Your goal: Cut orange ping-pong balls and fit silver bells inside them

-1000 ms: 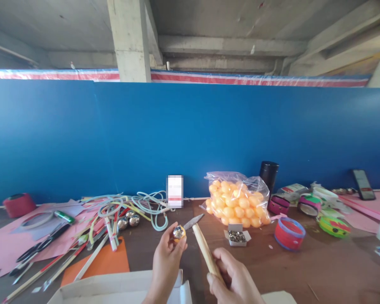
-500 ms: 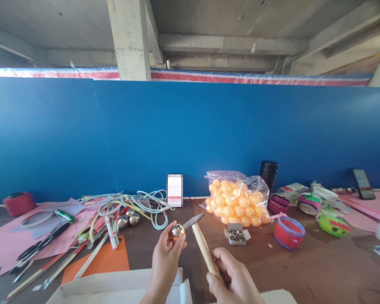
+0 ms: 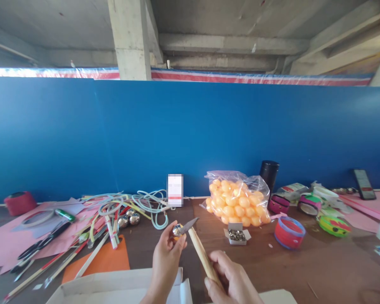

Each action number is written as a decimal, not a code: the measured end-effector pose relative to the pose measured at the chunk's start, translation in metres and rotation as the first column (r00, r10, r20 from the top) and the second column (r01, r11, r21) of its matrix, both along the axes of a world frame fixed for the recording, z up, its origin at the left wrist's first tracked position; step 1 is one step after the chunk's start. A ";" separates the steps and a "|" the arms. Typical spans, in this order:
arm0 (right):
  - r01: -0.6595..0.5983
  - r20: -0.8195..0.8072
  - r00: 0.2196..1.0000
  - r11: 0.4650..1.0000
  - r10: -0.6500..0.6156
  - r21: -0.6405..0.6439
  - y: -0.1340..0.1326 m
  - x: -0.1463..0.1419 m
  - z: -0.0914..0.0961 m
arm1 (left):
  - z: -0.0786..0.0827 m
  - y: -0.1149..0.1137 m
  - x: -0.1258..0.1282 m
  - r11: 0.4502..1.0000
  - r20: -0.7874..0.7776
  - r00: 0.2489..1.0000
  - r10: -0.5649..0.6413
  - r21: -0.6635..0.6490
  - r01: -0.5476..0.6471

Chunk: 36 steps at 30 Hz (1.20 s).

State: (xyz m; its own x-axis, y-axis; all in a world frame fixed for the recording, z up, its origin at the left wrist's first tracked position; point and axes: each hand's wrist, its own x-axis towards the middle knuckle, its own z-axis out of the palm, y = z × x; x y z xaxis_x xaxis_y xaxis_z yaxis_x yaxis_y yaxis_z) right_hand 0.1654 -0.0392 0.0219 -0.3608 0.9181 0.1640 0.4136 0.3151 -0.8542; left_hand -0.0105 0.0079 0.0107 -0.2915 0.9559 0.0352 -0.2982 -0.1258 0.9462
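Left hand (image 3: 167, 255): pinched round one silver-and-orange ball (image 3: 176, 230), above the brown table (image 3: 256, 266). Right hand (image 3: 231, 276): closed on one wooden-handled hammer (image 3: 202, 255), pointed head at the ball; contact cannot be told. Beyond: one small open box (image 3: 237, 243) of metal pieces; behind it, one clear bag (image 3: 226, 174) of orange balls (image 3: 240, 211).

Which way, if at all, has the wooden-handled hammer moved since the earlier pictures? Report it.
Yes: against the small open box, the hammer has shifted left and slightly down in the view, toward the left hand.
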 end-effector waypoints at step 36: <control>0.074 -0.100 0.992 0.996 -0.078 -0.043 -0.002 -0.003 0.002 | -0.002 -0.002 0.002 0.999 -0.120 0.992 -0.035 0.001 0.035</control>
State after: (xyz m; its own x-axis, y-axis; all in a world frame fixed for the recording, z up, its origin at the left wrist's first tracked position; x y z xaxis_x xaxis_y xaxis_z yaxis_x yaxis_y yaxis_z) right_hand 0.1629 -0.0411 0.0241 -0.2735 0.9486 0.1593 0.3455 0.2515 -0.9041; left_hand -0.0083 0.0055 0.0083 -0.2511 0.9654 0.0704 -0.1868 -0.1197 0.9751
